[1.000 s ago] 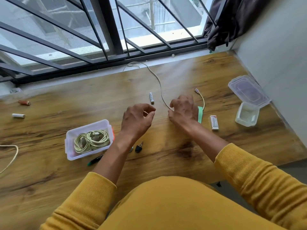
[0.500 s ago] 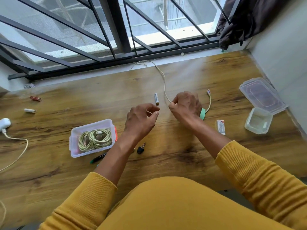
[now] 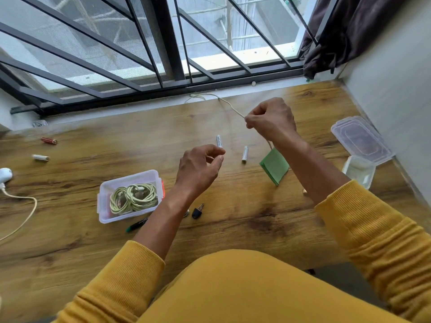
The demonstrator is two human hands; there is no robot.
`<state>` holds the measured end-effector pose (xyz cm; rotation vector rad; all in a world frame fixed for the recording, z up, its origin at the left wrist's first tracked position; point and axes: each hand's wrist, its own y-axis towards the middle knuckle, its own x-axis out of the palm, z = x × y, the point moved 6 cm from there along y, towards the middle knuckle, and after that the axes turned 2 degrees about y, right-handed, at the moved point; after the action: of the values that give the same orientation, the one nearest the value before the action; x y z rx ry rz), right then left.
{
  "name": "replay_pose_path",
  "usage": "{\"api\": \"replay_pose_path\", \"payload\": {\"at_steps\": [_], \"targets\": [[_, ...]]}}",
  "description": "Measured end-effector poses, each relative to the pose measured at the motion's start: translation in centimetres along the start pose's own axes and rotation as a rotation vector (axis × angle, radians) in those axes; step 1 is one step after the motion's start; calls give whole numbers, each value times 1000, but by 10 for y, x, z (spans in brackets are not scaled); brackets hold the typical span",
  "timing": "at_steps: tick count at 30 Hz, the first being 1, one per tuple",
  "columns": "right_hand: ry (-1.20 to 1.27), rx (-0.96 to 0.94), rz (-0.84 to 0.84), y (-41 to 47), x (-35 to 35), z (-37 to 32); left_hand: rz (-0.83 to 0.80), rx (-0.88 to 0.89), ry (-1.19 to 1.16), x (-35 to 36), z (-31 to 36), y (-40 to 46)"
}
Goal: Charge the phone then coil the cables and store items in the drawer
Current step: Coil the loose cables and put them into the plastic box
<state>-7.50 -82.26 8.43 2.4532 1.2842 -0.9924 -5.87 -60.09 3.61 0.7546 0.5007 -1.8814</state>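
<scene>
My right hand point(image 3: 270, 122) is raised above the wooden table point(image 3: 70, 229) and pinches a thin cream cable point(image 3: 229, 104). The cable runs from the window sill to that hand, then drops behind my wrist towards a green card point(image 3: 275, 166). My left hand point(image 3: 200, 169) hovers lower, fingers curled, thumb and forefinger pinched on a pale bit that looks like the same cable. A clear plastic box point(image 3: 105, 194) at the left holds coiled cream cables point(image 3: 133, 198). No phone or drawer shows.
Two batteries point(image 3: 219, 141) point(image 3: 245, 153) lie between my hands, two more point(image 3: 49, 140) point(image 3: 40, 157) far left. A white charger point(image 3: 4, 176) with its cord sits at the left edge. A key point(image 3: 198, 210), pen point(image 3: 137, 224), clear lid point(image 3: 361, 138) and small tub point(image 3: 359, 171) lie around; a wall stands at the right.
My right hand has lifted off the table and moved towards the window, raising the cable. The green card now stands tilted and a second battery shows. The left hand stays put.
</scene>
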Motion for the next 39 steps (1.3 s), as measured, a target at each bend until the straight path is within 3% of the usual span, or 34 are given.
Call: {"api": "replay_pose_path", "payload": {"at_steps": [9,15,21,26,32,36,39], "targets": [[273,-310,97,-10,-14,-35,67,63,-95,-14,13,7],[353,-579,16,-28,-20,-74,256,200,-190,-46,45,22],[370,-795,-117,-48,-12,-104,333,347,-262,-78,73,38],[433,-748,-282,-58,-6,-103,491,363,-340,-105,67,36],[427,-590,-502,-64,12,-79,626,193,-470,-138,38,36],[610,-497,-624,-73,15,-76,665,46,-453,-149,11,33],[932,-354,-814,-78,16,-85,644,22,-358,-141,3,25]]}}
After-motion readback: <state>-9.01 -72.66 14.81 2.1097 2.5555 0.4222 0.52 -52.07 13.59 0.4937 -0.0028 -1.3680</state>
